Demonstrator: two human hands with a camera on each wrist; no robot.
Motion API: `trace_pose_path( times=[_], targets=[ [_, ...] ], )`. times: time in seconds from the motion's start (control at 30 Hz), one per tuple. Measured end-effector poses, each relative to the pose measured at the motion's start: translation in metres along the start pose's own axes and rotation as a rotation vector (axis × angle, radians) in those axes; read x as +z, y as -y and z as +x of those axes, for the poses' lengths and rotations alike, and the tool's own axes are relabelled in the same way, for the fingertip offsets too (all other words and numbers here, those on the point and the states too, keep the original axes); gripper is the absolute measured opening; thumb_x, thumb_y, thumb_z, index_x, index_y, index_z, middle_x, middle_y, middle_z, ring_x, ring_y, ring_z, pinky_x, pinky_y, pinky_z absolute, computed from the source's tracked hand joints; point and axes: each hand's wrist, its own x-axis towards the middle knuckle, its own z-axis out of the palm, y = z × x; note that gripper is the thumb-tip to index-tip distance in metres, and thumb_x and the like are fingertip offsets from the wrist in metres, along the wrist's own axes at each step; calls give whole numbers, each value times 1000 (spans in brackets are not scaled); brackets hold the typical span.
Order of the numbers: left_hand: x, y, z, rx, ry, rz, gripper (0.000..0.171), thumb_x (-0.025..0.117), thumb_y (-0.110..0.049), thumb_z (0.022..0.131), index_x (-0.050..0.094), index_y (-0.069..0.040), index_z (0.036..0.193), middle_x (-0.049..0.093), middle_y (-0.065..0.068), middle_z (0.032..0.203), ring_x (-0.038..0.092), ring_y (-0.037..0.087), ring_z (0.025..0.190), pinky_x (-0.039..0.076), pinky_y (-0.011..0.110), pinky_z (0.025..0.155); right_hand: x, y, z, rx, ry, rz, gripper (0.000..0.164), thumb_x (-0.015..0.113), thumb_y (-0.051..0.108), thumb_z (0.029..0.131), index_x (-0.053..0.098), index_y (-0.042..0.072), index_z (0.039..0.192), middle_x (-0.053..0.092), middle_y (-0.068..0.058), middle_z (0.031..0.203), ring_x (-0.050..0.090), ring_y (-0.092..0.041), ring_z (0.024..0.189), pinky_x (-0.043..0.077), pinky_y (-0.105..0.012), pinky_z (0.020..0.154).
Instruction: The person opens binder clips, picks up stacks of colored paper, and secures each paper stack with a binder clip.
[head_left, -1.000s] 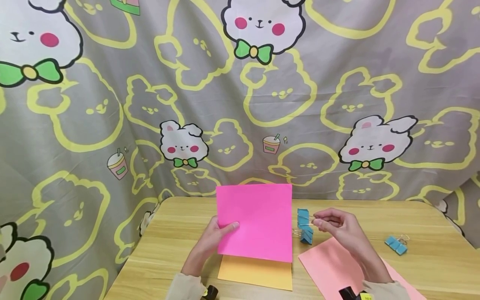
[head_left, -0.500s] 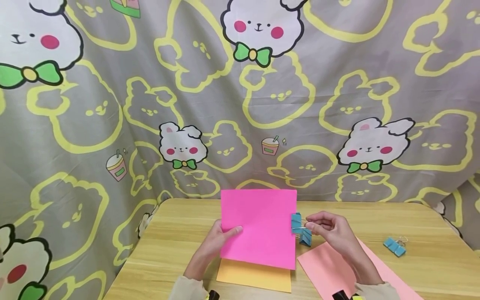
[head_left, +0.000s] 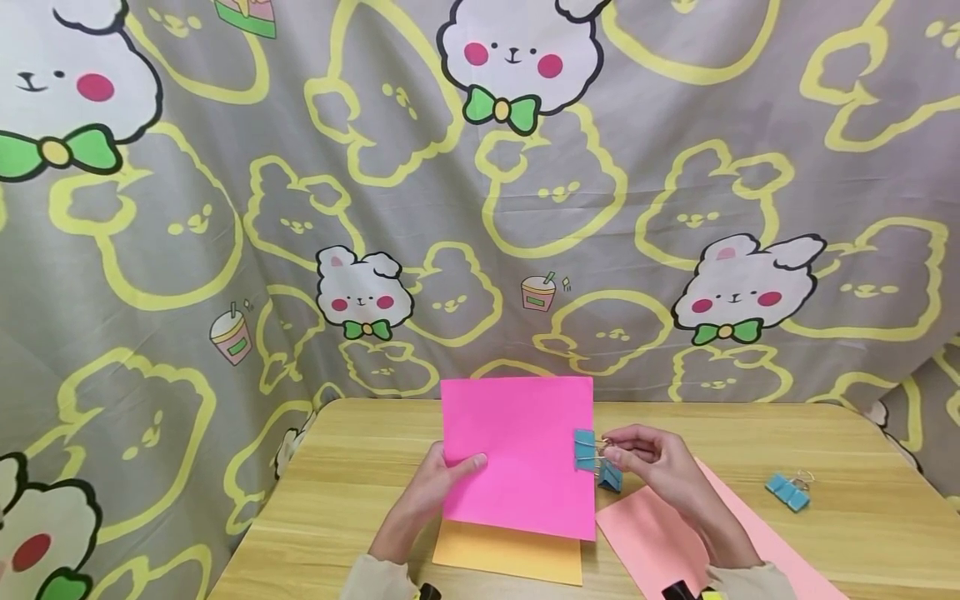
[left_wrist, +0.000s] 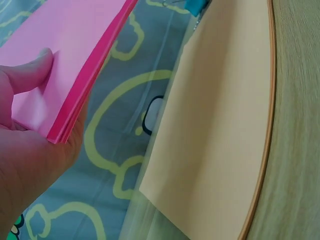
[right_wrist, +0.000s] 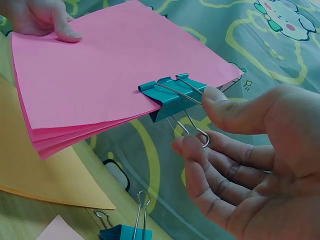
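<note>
My left hand holds a stack of bright pink paper by its left side, thumb on top. Several sheet edges show in the right wrist view. A teal binder clip bites the right edge of the stack, its wire handles spread apart. My right hand pinches those handles: the thumb lies at the upper one and the fingertips at the lower one. The pink stack is raised and tilted over yellow-orange paper on the table.
A second teal binder clip stands behind the held one, and another clip lies farther right. Salmon-pink paper rests under my right forearm. A patterned curtain hangs behind the wooden table.
The right hand has brought the binder clip leftward from beside the stack onto its right edge. The pink stack has shifted slightly right and down with the left hand.
</note>
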Motion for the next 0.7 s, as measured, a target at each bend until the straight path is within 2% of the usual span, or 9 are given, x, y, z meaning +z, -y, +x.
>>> trace_pose_path(
  times=[0.27, 0.5, 0.7],
  targets=[
    [-1, 1, 0, 3, 0, -16, 22, 67, -12, 100, 62, 2, 116, 73, 7, 95, 72, 20, 83, 59, 33, 76, 0, 0, 0, 22, 36, 24, 44, 68, 16, 100, 58, -11, 133, 69, -24, 122, 72, -18, 104, 58, -33, 88],
    [-4, 1, 0, -18, 13, -25, 23, 69, -13, 99, 61, -2, 117, 72, 6, 96, 71, 19, 85, 58, 34, 78, 2, -1, -1, 24, 11, 32, 46, 69, 16, 100, 57, -12, 134, 70, -20, 121, 72, -20, 106, 58, -34, 88],
    [-16, -1, -1, 75, 103, -78, 14, 60, -5, 102, 64, -3, 115, 73, 4, 97, 72, 16, 86, 59, 32, 78, 3, 8, -1, 48, -39, 55, 46, 70, 19, 100, 59, -11, 132, 71, -20, 116, 72, -22, 102, 58, -35, 86]
  ],
)
